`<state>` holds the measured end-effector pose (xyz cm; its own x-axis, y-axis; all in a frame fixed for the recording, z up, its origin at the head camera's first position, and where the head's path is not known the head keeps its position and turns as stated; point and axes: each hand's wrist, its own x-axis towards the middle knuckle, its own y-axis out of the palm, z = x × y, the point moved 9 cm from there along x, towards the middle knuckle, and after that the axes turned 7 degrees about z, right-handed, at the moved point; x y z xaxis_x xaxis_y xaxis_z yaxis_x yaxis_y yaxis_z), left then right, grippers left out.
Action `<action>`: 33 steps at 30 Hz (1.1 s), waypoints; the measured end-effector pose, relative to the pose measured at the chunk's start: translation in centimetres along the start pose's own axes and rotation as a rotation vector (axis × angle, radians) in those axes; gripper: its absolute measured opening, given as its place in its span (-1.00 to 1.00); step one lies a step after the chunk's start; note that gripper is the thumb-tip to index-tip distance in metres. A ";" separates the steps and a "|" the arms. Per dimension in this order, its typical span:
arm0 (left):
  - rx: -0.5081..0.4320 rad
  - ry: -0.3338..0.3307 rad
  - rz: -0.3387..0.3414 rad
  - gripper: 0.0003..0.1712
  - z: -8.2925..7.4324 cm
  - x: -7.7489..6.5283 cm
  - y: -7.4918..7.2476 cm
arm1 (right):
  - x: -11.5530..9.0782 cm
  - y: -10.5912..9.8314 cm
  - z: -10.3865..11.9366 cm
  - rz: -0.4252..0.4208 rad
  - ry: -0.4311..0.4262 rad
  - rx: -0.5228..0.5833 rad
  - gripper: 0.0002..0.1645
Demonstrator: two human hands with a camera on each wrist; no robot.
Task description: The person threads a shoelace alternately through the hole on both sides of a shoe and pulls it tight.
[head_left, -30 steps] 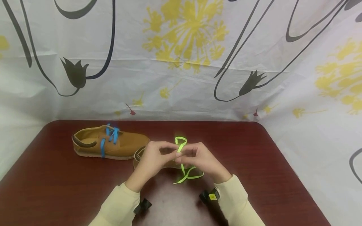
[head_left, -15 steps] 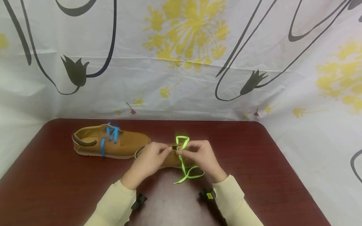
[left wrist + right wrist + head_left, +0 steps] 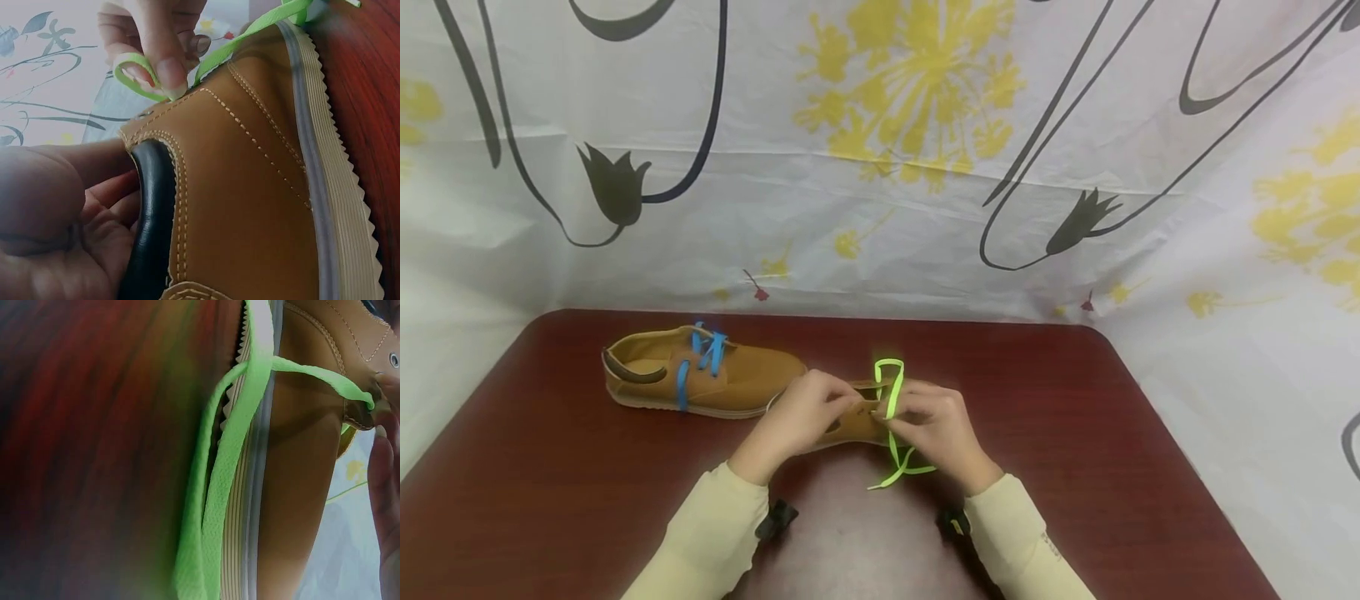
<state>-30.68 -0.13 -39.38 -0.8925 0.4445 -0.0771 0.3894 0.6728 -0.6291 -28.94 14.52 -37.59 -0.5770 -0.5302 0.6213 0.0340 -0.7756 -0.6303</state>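
A tan shoe (image 3: 850,429) with a bright green shoelace (image 3: 896,392) sits mid-table, partly hidden by both hands. My left hand (image 3: 801,417) holds its upper by the edge of the opening; in the left wrist view its fingers reach behind the dark collar lining (image 3: 153,200). Over the eyelet flap, my right hand (image 3: 936,425) pinches the shoelace between thumb and finger. A small lace loop (image 3: 134,69) curls beside those fingers. One lace stretch arches above the shoe, and a loose end trails over its near side onto the table. A metal eyelet (image 3: 394,360) shows in the right wrist view.
A second tan shoe (image 3: 760,375) with blue laces (image 3: 715,354) stands behind to the left, close to the first one. The dark red table (image 3: 1075,433) ends at a patterned cloth (image 3: 925,250) hanging behind. Small black cameras (image 3: 777,521) are worn at the wrists.
The two hands met over the lace a second ago and have since parted. The left moved to the shoe's opening edge; the right stayed with the lace at the flap. The view shifted slightly.
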 end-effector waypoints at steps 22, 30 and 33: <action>-0.155 -0.090 -0.125 -0.88 0.7 0.4 0.0 | -0.1 1.0 -1.0 0.085 0.162 0.049 -0.93; -0.166 -0.091 -0.198 -0.90 0.5 0.3 -0.5 | -0.1 0.7 -1.4 0.070 0.186 0.068 -0.76; -0.169 -0.091 -0.202 -0.89 0.5 0.2 -0.7 | -0.1 0.6 -1.8 0.089 0.212 0.091 -0.72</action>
<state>-31.25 -0.79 -39.33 -0.9697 0.2416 -0.0375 0.2274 0.8346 -0.5018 -30.31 14.67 -38.86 -0.7263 -0.5217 0.4475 0.1601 -0.7615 -0.6281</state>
